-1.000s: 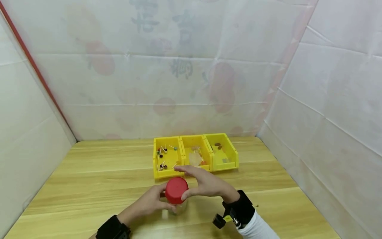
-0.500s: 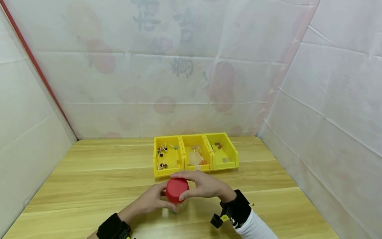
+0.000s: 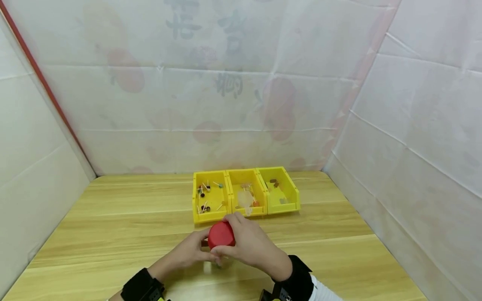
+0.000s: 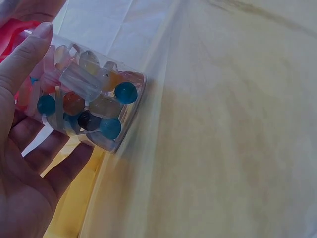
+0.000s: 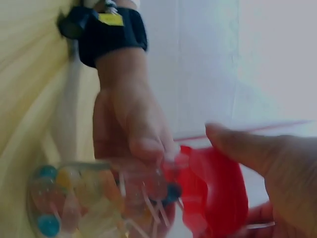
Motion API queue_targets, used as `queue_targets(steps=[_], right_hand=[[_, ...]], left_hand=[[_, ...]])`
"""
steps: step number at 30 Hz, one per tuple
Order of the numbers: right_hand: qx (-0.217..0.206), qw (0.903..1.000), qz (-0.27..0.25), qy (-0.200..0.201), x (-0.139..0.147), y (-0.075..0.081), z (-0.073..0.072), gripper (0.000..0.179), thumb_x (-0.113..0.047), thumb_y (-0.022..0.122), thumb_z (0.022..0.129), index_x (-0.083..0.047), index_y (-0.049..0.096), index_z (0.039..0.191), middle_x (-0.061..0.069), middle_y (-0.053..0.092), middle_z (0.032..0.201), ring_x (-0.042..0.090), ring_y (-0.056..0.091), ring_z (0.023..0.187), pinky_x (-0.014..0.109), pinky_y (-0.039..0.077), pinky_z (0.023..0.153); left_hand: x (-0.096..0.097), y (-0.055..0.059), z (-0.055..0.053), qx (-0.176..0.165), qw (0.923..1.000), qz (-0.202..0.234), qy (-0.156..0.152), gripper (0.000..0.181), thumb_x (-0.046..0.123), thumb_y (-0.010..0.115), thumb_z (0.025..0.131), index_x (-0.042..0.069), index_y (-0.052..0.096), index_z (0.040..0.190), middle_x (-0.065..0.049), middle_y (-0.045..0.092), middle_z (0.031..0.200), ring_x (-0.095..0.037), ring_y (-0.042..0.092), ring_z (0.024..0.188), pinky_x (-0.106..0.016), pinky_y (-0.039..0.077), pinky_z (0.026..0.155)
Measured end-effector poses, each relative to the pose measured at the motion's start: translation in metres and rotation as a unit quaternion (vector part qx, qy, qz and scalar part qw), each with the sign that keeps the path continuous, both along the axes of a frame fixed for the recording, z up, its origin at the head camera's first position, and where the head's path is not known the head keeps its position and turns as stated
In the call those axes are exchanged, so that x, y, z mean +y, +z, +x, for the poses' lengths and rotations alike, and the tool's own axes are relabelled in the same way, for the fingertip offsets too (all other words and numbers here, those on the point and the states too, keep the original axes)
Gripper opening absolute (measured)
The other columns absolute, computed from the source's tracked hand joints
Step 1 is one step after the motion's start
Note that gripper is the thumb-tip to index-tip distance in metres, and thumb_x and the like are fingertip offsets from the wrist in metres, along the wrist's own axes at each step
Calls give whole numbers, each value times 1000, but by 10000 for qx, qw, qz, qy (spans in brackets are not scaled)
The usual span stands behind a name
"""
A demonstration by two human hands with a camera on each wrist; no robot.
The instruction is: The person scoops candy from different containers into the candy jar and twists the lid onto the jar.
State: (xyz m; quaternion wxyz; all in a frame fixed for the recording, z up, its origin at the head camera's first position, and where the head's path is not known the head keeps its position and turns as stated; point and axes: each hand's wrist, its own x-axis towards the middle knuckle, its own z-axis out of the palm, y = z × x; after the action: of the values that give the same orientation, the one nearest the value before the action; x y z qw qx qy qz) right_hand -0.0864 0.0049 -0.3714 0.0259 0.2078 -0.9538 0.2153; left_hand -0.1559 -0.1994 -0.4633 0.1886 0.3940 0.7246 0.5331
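A clear jar (image 4: 79, 99) with a red lid (image 3: 221, 235) is held between the two hands above the table. Colourful round lollipops and clear pieces show through its wall in the left wrist view. My left hand (image 3: 192, 251) grips the jar body, thumb on one side and fingers on the other. Around the lid curl the thumb and fingers of my right hand (image 3: 254, 246). The right wrist view shows the lid (image 5: 223, 193) at the jar's mouth, and a thin white stick (image 5: 260, 226) by the right fingers. In the head view the hands hide most of the jar body.
Just beyond the hands, three joined yellow bins stand on the wooden table (image 3: 132, 217). Several lollipops lie in the left bin (image 3: 214, 217); the middle bin (image 3: 241, 211) and right bin (image 3: 290, 207) hold small pieces. White cloth walls (image 3: 169, 104) enclose the table's back and sides.
My right hand has turned on the lid, its wrist swinging down and left toward me, its fingers covering more of the lid's right side. My left hand has hardly moved.
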Motion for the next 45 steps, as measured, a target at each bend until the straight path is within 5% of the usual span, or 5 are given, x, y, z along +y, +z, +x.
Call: queue_targets(steps=[7, 13, 21, 38, 45], right_hand=[[-668, 9956, -407, 509, 19, 7, -10, 90, -62, 75, 74, -14, 46, 144, 1, 56, 129, 16, 57, 109, 34, 51, 90], [-1305, 9660, -1661, 1494, 38, 7, -26, 80, -34, 79, 83, -16, 39, 150, 4, 46, 148, 26, 46, 132, 42, 40, 107], [-1189, 9607, -1077, 2265, 30, -4, -34, 74, -38, 72, 89, -16, 39, 150, -2, 47, 146, 11, 45, 129, 32, 40, 106], [-19, 9996, 202, -174, -8, -2, 7, 73, -60, 68, 83, -9, 53, 132, 1, 58, 111, 9, 55, 78, 19, 48, 62], [-536, 9984, 83, 135, 3, 6, 4, 90, -65, 68, 79, -9, 44, 145, 2, 57, 125, 9, 57, 93, 24, 51, 74]], left_hand=[[1, -3, -1, 42, 10000, 66, 51, 57, 26, 80, 83, 19, 57, 134, 2, 59, 132, -18, 55, 119, -29, 48, 95], [1, -2, 0, -29, 9999, 106, 26, 56, 26, 81, 81, 21, 58, 132, 4, 60, 130, -16, 55, 118, -29, 47, 96], [0, -2, -1, 65, 9999, 124, -72, 54, 25, 80, 82, 17, 58, 132, 3, 61, 129, -17, 56, 118, -29, 47, 97], [-1, -3, 0, 163, 9998, 25, -114, 53, 27, 78, 85, 18, 58, 132, 3, 62, 126, -15, 58, 113, -29, 49, 93], [-1, -1, 0, 157, 9998, 26, -110, 54, 29, 77, 85, 18, 58, 134, 4, 61, 129, -14, 56, 116, -30, 49, 94]])
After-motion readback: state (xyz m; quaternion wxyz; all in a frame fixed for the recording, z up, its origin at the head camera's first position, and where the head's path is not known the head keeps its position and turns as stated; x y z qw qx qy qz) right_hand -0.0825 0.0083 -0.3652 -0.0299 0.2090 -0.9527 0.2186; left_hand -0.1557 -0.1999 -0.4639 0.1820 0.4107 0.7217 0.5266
